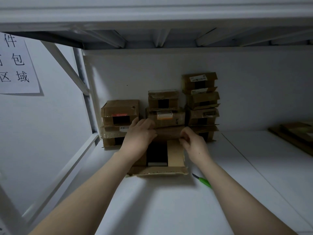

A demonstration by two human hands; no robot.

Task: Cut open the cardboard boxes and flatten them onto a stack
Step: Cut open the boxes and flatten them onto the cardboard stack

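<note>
Shelf [169,209] (white, dim): left hand [138,134] flat on box [175,154], right hand [193,143] grip pinching its flap

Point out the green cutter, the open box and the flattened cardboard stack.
green cutter [205,181]: head view, green handle.
open box [159,171]: head view, near flap.
flattened cardboard stack [296,133]: head view, top sheet.

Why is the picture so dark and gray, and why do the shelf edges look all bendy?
Head view: dim and grayish, likely because the top shelf overhangs and shades the boxes; only a soft shadow lies before the open box on the table; the wide lens bows straight edges near the borders; no glare.
</note>
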